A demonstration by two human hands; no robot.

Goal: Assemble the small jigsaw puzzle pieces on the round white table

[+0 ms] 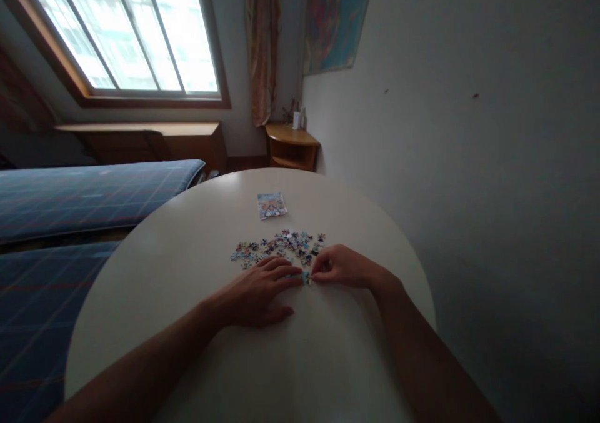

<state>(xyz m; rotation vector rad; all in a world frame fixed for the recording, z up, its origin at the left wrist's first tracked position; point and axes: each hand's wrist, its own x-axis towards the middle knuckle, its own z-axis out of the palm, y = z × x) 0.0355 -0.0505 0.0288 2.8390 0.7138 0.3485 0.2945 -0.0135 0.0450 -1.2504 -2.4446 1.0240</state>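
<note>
The right grip (344,267) pinches a piece (307,278) between thumb and finger, just beside the left grip's (265,288) fingertips. The left grip lies palm-down on the bench (347,204), fingers slightly spread, grasping nothing visible. Beyond both is the pile (285,243) (loose, many-coloured); farther out, a card (270,205).

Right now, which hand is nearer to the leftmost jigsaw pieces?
Left: the left hand lies just to the right of the leftmost jigsaw pieces, on their near side; the right hand is much farther right.
</note>
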